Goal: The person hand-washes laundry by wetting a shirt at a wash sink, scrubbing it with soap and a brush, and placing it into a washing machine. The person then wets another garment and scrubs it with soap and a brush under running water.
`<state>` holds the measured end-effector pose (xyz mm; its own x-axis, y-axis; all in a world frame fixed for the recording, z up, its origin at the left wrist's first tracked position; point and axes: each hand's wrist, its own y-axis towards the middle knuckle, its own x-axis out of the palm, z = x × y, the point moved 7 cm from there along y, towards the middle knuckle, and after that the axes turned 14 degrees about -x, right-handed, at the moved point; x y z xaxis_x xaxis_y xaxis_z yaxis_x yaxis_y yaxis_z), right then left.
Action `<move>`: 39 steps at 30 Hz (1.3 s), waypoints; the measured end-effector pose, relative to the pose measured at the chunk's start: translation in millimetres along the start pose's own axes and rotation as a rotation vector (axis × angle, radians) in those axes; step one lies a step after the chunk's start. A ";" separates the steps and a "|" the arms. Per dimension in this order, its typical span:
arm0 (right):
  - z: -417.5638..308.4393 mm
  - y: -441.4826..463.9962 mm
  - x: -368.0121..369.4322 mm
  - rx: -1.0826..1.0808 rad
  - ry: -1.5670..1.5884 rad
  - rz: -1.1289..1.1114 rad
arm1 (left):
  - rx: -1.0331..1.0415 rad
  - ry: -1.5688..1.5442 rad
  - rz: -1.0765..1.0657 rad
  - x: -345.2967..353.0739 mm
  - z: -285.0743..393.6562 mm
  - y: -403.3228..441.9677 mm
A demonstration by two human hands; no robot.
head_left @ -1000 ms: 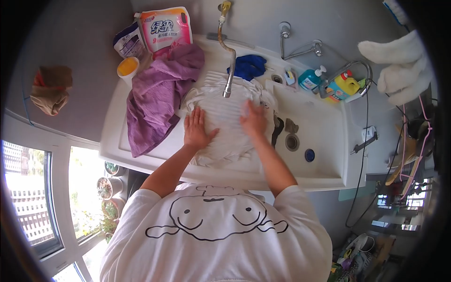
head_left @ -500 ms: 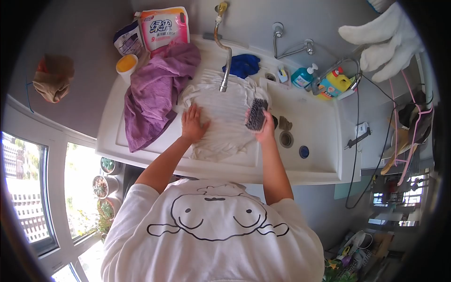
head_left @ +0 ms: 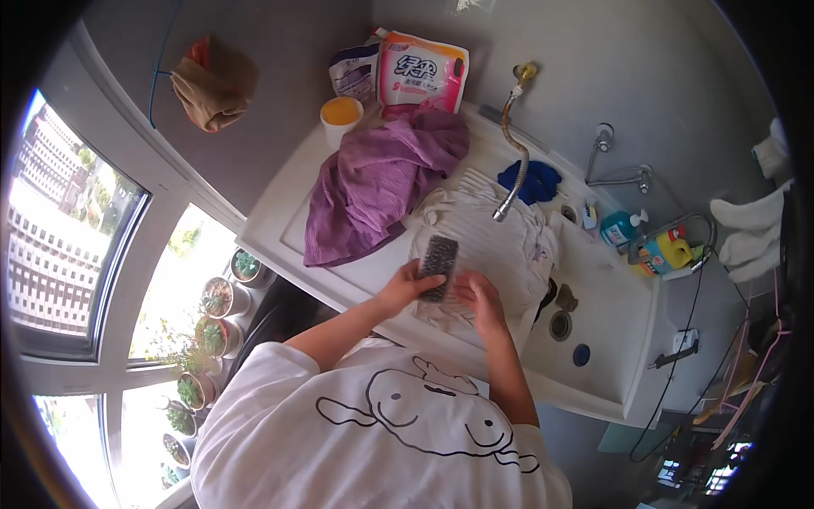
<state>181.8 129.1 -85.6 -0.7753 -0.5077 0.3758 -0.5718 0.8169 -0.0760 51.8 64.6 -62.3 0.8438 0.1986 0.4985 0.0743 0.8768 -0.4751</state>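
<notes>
Before the pouch (head_left: pixel 424 75) marked “绿伞”, the left grip (head_left: pixel 404 287) clasps a brush (head_left: pixel 440 256), right grip (head_left: pixel 485 305) relaxed.

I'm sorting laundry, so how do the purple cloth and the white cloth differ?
The purple cloth lies bunched in thick folds; the white cloth is spread flatter. The left hand holds a brush over the white cloth, whereas the purple cloth lies off to the left. The purple cloth is also darker than the white cloth. Both rest, creased, on the sink.
</notes>
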 end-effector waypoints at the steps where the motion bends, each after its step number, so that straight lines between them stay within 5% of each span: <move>1: -0.7 -1.8 -10.0 -0.004 -0.165 0.028 | 0.035 0.030 0.046 -11.6 12.4 -13.6; 6: -6.6 -5.9 -76.1 -0.046 -0.425 0.247 | 0.015 0.382 0.273 -71.0 38.1 -42.4; 8: -48.1 -7.2 -85.4 -0.458 -1.188 0.296 | 0.034 0.732 0.376 -96.9 37.6 -29.1; 9: -53.5 -5.5 -90.4 -0.447 -1.194 0.311 | 0.026 0.736 0.360 -100.4 40.0 -26.6; 11: -73.8 -1.3 -99.0 -0.503 -1.299 0.413 | 0.320 1.104 0.687 -105.4 71.5 -33.3; 15: -75.5 10.2 -118.1 -0.505 -1.507 0.361 | 0.381 0.980 0.725 -138.3 87.1 -25.7; 17: -73.1 17.2 -110.7 -0.396 -1.675 0.303 | 0.368 1.062 0.929 -146.8 93.8 -31.8; 21: -52.3 33.1 -105.0 -0.164 -1.691 0.166 | 0.387 1.156 1.036 -150.0 88.2 -28.8; 25: -38.2 35.9 -114.3 -0.201 -1.440 0.162 | 0.820 1.329 1.230 -62.6 91.5 -65.2; 27: -47.5 32.0 -100.6 -0.275 -1.225 0.119 | 0.743 1.293 0.750 -24.9 58.0 -53.4; 29: -63.2 18.4 -70.8 -0.009 -0.346 0.173 | 0.578 1.346 0.403 10.5 19.8 -37.2; 33: -108.4 7.6 -45.8 -0.203 0.127 0.081 | 0.660 1.639 0.385 15.7 -14.5 -3.0; 35: -103.1 18.2 -72.2 -0.236 0.011 0.174 | 0.464 1.566 0.345 1.4 -6.3 31.6; 38: -72.9 50.3 -127.9 -0.261 -0.316 0.389 | 0.751 1.087 0.687 3.0 67.1 63.1; 39: -78.3 58.8 -126.9 -0.391 -0.663 0.499 | 0.721 0.997 0.604 2.2 76.1 83.8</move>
<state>267.6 263.0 -65.4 -0.9721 -0.0253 -0.2331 -0.0912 0.9567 0.2765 19.5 171.9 -45.9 0.6901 0.4998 -0.5235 -0.4698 0.8595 0.2014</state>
